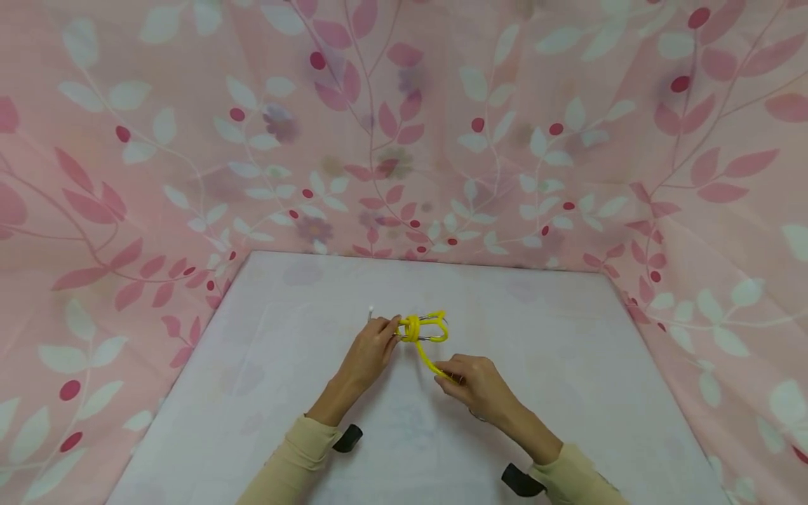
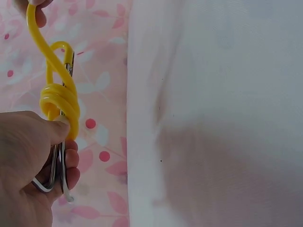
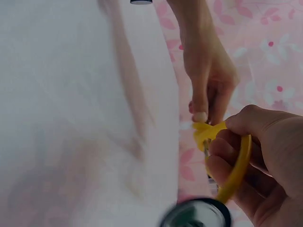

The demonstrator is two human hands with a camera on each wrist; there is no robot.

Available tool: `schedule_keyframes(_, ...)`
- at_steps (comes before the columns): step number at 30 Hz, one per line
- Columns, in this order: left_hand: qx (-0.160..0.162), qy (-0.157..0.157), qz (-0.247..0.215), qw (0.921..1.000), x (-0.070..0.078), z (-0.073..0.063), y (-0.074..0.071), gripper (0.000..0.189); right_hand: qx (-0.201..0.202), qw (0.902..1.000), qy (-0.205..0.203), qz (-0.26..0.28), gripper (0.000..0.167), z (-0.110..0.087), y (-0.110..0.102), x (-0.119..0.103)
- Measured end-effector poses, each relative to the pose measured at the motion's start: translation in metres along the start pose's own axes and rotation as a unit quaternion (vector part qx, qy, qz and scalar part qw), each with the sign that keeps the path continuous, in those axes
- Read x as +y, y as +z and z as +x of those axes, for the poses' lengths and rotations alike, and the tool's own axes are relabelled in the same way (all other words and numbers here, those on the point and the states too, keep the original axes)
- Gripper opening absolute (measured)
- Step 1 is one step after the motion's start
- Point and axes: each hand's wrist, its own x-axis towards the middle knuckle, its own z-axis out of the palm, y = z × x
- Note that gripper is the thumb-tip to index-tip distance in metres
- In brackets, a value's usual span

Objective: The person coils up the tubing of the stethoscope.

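A stethoscope with yellow tubing (image 1: 412,328) is held over the white table, its tubing wound in several turns around its metal ear tubes (image 2: 62,163). My left hand (image 1: 371,349) grips the ear tubes, thumb close under the coil (image 2: 60,100). One white ear tip (image 1: 371,308) sticks out beyond the left fingers. From the coil a length of tubing runs down to the right, and my right hand (image 1: 485,390) pinches it between thumb and fingers. Below the right hand, the round dark-rimmed chest piece (image 3: 195,215) hangs at the tubing's end.
A white-covered table (image 1: 303,287) lies beneath both hands. Pink cloth with a leaf pattern (image 1: 391,140) rises behind it and along both sides. Black wrist cameras (image 1: 348,439) sit below the beige sleeves (image 1: 293,456).
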Motion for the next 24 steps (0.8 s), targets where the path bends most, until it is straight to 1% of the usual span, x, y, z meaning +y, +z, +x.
schedule_keyframes(3, -0.014, 0.003, 0.004, 0.9999, 0.003, 0.001, -0.003, 0.040, 0.025, 0.9983, -0.025, -0.045, 0.020, 0.007, -0.011, -0.001)
schedule_keyframes(8, -0.066, 0.006, 0.007, 0.9978, 0.009, 0.002, -0.009, 0.043, 0.047, 0.9900, -0.056, -0.121, 0.017, 0.023, -0.030, 0.002)
schedule_keyframes(10, -0.081, 0.011, 0.009, 0.9966, 0.012, 0.003, -0.011, 0.044, 0.053, 0.9871, -0.061, -0.138, 0.018, 0.030, -0.037, 0.005)
schedule_keyframes(12, -0.085, 0.024, 0.008, 0.9961, 0.014, 0.004, -0.014, 0.045, 0.057, 0.9855, -0.061, -0.148, 0.018, 0.036, -0.043, 0.008)
schedule_keyframes(14, -0.085, 0.040, 0.007, 0.9956, 0.017, 0.004, -0.016, 0.046, 0.056, 0.9856, -0.055, -0.150, 0.019, 0.042, -0.048, 0.011)
schedule_keyframes(18, -0.085, 0.069, -0.004, 0.9939, 0.022, 0.004, -0.021, 0.046, 0.044, 0.9894, -0.040, -0.133, 0.020, 0.052, -0.053, 0.021)
schedule_keyframes(21, -0.093, 0.073, -0.020, 0.9928, 0.025, 0.003, -0.023, 0.045, 0.037, 0.9941, -0.022, -0.099, 0.020, 0.056, -0.053, 0.030)
schedule_keyframes(24, -0.090, 0.070, -0.040, 0.9927, 0.026, 0.002, -0.025, 0.045, 0.033, 0.9985, -0.005, -0.044, 0.019, 0.057, -0.052, 0.041)
